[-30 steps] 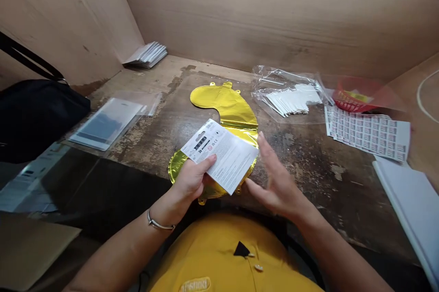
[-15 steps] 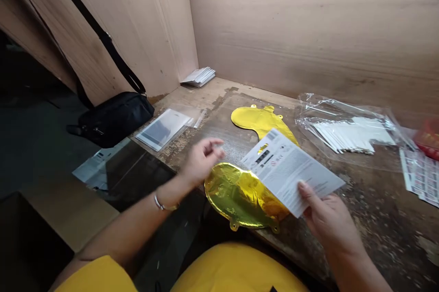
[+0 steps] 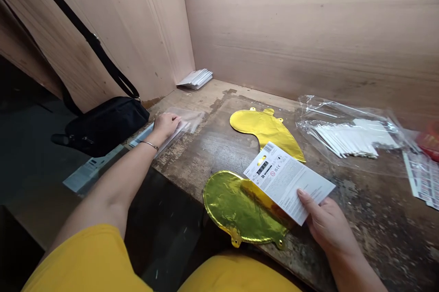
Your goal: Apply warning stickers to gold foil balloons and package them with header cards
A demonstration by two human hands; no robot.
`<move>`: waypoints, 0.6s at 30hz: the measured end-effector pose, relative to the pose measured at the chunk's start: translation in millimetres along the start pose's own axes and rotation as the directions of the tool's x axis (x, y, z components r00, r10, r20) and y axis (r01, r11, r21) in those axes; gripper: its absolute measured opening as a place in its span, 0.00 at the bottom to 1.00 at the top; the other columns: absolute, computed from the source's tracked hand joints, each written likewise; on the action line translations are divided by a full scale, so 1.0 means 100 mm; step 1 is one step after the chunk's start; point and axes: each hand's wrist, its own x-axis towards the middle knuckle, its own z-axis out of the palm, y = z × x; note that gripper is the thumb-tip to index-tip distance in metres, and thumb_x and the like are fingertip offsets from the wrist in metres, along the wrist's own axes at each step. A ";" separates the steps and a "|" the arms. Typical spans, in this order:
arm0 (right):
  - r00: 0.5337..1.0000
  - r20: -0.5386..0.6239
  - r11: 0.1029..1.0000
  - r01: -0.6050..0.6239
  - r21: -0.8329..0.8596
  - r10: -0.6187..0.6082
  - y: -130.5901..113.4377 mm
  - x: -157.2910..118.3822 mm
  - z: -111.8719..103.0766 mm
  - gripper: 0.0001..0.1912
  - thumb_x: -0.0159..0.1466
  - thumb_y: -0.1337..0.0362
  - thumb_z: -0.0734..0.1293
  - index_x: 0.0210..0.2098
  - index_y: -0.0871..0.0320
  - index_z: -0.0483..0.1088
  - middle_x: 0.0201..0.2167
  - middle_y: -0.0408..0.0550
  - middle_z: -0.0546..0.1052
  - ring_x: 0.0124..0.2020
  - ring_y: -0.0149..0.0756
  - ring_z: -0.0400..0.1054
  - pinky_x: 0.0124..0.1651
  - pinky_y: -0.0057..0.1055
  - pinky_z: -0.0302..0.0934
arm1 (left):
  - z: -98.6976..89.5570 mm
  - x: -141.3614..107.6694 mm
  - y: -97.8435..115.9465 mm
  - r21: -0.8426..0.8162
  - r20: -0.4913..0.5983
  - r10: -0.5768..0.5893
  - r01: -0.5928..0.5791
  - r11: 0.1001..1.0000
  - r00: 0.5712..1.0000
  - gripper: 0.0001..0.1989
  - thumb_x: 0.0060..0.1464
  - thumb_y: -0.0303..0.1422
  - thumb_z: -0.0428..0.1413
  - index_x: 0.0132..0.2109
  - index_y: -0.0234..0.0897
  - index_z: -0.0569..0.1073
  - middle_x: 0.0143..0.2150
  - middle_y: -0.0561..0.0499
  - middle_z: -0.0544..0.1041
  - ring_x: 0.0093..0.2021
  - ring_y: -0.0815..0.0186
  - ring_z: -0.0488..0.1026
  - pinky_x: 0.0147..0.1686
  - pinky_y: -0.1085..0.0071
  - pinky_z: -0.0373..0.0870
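Observation:
My right hand (image 3: pixel 331 223) grips a printed white card (image 3: pixel 291 182) by its lower right corner, thumb on top. The card has a hang hole and a barcode, and its text side faces up. Beneath it lies a shiny gold foil balloon (image 3: pixel 243 209), flat and partly over the table's front edge. Another gold foil piece (image 3: pixel 267 127) lies just behind the card; whether the two join is hidden. Over at the left, my left hand (image 3: pixel 166 126) has curled fingers pinched at a clear plastic bag (image 3: pixel 190 119) in a flat pile, the fingertips partly hidden.
A black bag (image 3: pixel 106 123) hangs by its strap at the left table edge. Folded white papers (image 3: pixel 196 79) are stacked in the back corner. To the right are white sticks (image 3: pixel 343 139) in a clear bag, printed sheets (image 3: pixel 423 180) and a red item (image 3: pixel 430 141).
My left hand has moved left and away from the gold balloon to the clear plastic bags. The card stays in my right hand, tilted slightly and a little lower.

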 end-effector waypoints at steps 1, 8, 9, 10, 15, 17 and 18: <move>1.000 0.004 1.000 0.004 -0.009 -0.004 0.01 0.00 -0.01 0.20 0.52 0.49 0.73 0.39 0.55 0.78 0.39 0.56 0.82 0.41 0.57 0.77 0.44 0.50 0.73 | 0.00 0.01 -0.01 0.013 0.001 -0.001 0.001 1.000 1.000 0.13 0.53 0.38 0.54 0.37 0.37 0.80 0.39 0.44 0.81 0.41 0.57 0.73 0.39 0.68 0.63; 1.000 0.002 1.000 -0.008 -0.024 0.008 0.08 0.01 -0.07 0.21 0.52 0.50 0.74 0.40 0.56 0.78 0.41 0.56 0.81 0.42 0.57 0.77 0.45 0.52 0.73 | 0.06 0.02 0.07 0.021 0.000 0.016 -0.016 1.000 1.000 0.13 0.47 0.39 0.59 0.38 0.35 0.81 0.40 0.45 0.80 0.40 0.59 0.72 0.38 0.70 0.64; 1.000 -0.001 1.000 -0.014 -0.017 0.014 0.08 0.01 -0.07 0.21 0.52 0.50 0.74 0.40 0.56 0.78 0.41 0.56 0.81 0.42 0.57 0.77 0.45 0.52 0.73 | 0.08 0.01 0.09 0.016 -0.012 0.010 -0.010 1.000 1.000 0.12 0.49 0.38 0.58 0.36 0.35 0.81 0.39 0.45 0.80 0.39 0.59 0.73 0.37 0.70 0.64; 1.000 -0.005 1.000 -0.019 -0.009 0.019 0.08 0.00 -0.06 0.21 0.51 0.50 0.74 0.39 0.56 0.79 0.41 0.56 0.81 0.42 0.57 0.76 0.45 0.52 0.73 | 0.09 0.01 0.11 0.010 -0.026 0.000 0.000 1.000 1.000 0.11 0.49 0.37 0.57 0.35 0.35 0.80 0.38 0.44 0.80 0.39 0.58 0.73 0.37 0.69 0.64; 0.999 -0.028 0.999 -0.019 0.042 0.021 0.03 -0.02 -0.02 0.20 0.50 0.51 0.75 0.38 0.56 0.78 0.40 0.55 0.82 0.45 0.58 0.76 0.45 0.52 0.73 | -0.11 0.07 0.28 -0.049 -0.167 -0.089 0.082 0.995 0.982 0.14 0.54 0.35 0.52 0.38 0.31 0.79 0.37 0.43 0.81 0.37 0.59 0.75 0.34 0.69 0.65; 0.999 -0.039 0.998 0.007 0.068 -0.004 0.00 -0.04 0.00 0.20 0.51 0.51 0.75 0.39 0.56 0.77 0.42 0.55 0.81 0.46 0.57 0.75 0.46 0.52 0.73 | -0.33 0.02 0.43 -0.078 -0.257 -0.123 0.107 0.991 0.958 0.16 0.57 0.36 0.49 0.42 0.30 0.77 0.38 0.43 0.80 0.36 0.61 0.75 0.34 0.71 0.66; 0.998 -0.055 0.996 0.027 0.082 -0.022 -0.01 -0.04 0.01 0.19 0.52 0.52 0.75 0.39 0.56 0.77 0.42 0.54 0.81 0.47 0.57 0.75 0.47 0.51 0.72 | -0.45 -0.06 0.54 -0.098 -0.301 -0.127 0.102 0.990 0.945 0.16 0.59 0.36 0.48 0.42 0.30 0.77 0.38 0.44 0.80 0.36 0.63 0.75 0.34 0.72 0.66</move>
